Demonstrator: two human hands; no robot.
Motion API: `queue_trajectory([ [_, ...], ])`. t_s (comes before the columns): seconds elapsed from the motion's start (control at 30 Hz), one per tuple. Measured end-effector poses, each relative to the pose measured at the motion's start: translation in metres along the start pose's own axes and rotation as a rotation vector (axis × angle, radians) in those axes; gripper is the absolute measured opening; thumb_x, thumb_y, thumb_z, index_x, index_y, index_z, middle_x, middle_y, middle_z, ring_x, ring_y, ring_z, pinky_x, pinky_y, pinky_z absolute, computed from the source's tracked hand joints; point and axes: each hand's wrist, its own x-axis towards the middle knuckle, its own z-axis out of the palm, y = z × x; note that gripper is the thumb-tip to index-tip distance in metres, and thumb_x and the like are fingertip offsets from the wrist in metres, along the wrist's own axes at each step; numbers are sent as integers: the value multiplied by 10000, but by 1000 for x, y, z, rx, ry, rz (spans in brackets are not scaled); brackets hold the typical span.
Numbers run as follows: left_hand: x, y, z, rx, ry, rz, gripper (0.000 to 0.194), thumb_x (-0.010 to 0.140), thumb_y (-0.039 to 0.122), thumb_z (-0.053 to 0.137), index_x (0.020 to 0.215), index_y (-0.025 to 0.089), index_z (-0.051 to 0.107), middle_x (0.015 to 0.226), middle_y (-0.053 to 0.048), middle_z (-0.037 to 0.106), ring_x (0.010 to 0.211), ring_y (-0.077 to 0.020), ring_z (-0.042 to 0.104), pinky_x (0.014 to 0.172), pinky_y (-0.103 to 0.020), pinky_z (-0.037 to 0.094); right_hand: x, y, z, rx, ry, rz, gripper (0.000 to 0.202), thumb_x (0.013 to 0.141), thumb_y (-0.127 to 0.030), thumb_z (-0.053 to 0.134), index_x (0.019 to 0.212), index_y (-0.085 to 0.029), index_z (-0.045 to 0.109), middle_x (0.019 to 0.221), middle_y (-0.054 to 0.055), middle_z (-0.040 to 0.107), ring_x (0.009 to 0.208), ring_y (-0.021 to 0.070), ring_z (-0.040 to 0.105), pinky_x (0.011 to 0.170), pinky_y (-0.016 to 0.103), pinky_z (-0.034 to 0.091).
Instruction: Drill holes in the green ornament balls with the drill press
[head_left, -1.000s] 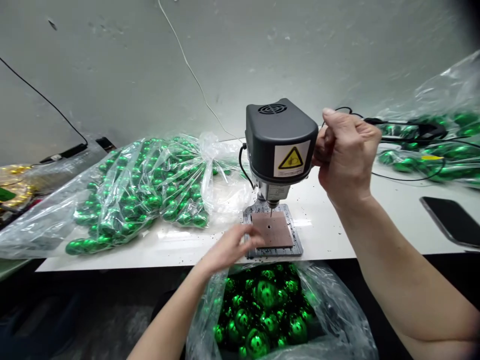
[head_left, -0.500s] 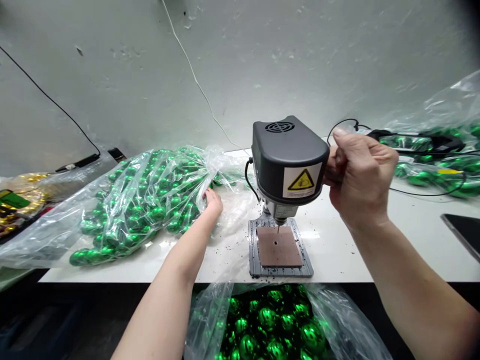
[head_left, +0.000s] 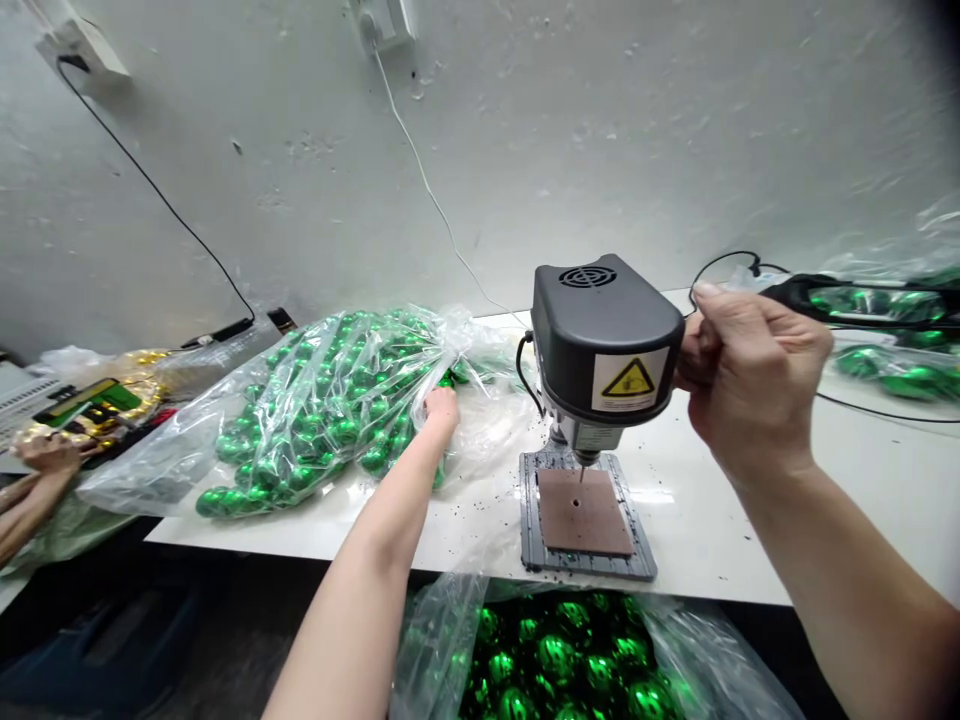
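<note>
A black-topped drill press [head_left: 607, 330] stands on the white table, its bit above a brown board [head_left: 585, 515] with a small hole. My right hand [head_left: 757, 370] is closed beside the machine's head, and what its fingers grip is hidden. On the left, a clear plastic bag of shiny green balls [head_left: 315, 400] lies on the table. My left hand [head_left: 441, 405] reaches into the gathered mouth of that bag; its fingers are mostly hidden by plastic and balls.
An open bag of green balls [head_left: 559, 660] sits below the table's front edge. More bagged green balls [head_left: 907, 370] lie at the right. Another person's hand [head_left: 49, 452] is at far left near gold balls. Cables run along the wall.
The view has shifted left, bringing the other person's hand into sight. My left hand has gone deeper into the bag's mouth, its fingers now less visible. My right hand stays beside the machine.
</note>
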Motion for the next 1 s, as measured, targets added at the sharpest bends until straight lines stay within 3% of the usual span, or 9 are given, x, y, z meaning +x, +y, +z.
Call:
queue_trajectory([
  [0.07, -11, 6, 1, -30, 30, 2, 416, 821, 208, 744, 1206, 96, 634, 1209, -231, 642, 1200, -369, 601, 949, -455, 512, 0, 0, 0, -1, -3, -7, 405, 739, -223, 716, 432, -194, 453, 398, -45, 387, 333, 71, 306, 313, 263, 163],
  [0.13, -28, 11, 2, -174, 22, 20, 472, 855, 266, 707, 1300, 158, 592, 1165, -170, 671, 1059, -306, 681, 872, -397, 547, 0, 0, 0, 4, -5, -9, 406, 750, -217, 701, 434, -193, 447, 397, -46, 388, 330, 66, 293, 315, 260, 160],
  [0.23, -62, 16, 0, -793, -139, -31, 530, 864, 322, 693, 1352, 186, 536, 1071, -113, 699, 808, -210, 725, 770, -357, 586, 1, 1, 0, 10, -10, -9, 414, 765, -235, 703, 447, -196, 441, 400, -53, 375, 332, 61, 275, 316, 252, 150],
  [0.3, -87, 18, -2, -1238, -265, -112, 497, 816, 281, 738, 1272, 175, 572, 1089, -110, 699, 848, -205, 724, 832, -390, 598, 2, 3, -1, 7, -23, -16, 434, 788, -266, 703, 459, -200, 429, 406, -62, 359, 335, 56, 262, 316, 243, 148],
  [0.37, -109, 20, -2, -1454, -336, -176, 413, 801, 284, 755, 1170, 166, 614, 1117, -112, 692, 936, -210, 711, 908, -413, 587, 3, 5, -1, -5, -29, -24, 449, 814, -276, 689, 467, -203, 415, 411, -68, 348, 334, 50, 257, 315, 233, 157],
  [0.53, -154, 30, 12, -1347, -349, -151, 584, 661, 228, 883, 1187, 166, 637, 1054, -77, 697, 718, -128, 667, 727, -291, 566, 4, 7, -1, -21, -2, -44, 444, 839, -238, 642, 462, -211, 409, 410, -67, 342, 337, 51, 266, 310, 236, 173],
  [0.63, -172, 38, 24, -1337, -376, -121, 669, 636, 207, 902, 1243, 196, 620, 1126, -80, 690, 764, -136, 675, 720, -278, 561, 4, 7, -2, 3, -7, -64, 437, 833, -224, 641, 459, -217, 415, 413, -69, 329, 343, 58, 268, 309, 246, 175],
  [0.8, -183, 45, 39, -1611, -410, -268, 399, 851, 482, 726, 1092, 189, 603, 1137, -118, 688, 1048, -254, 689, 929, -447, 581, 5, 9, -4, -28, -25, -93, 442, 855, -240, 639, 492, -226, 388, 432, -72, 314, 349, 57, 288, 313, 242, 193],
  [1.0, -185, 49, 48, -1684, -362, -395, 199, 856, 258, 686, 1003, 140, 622, 1095, -122, 710, 1107, -268, 683, 1012, -480, 568, 7, 12, -4, -170, -47, -132, 525, 909, -462, 605, 521, -228, 339, 450, -67, 297, 357, 53, 281, 326, 230, 235],
])
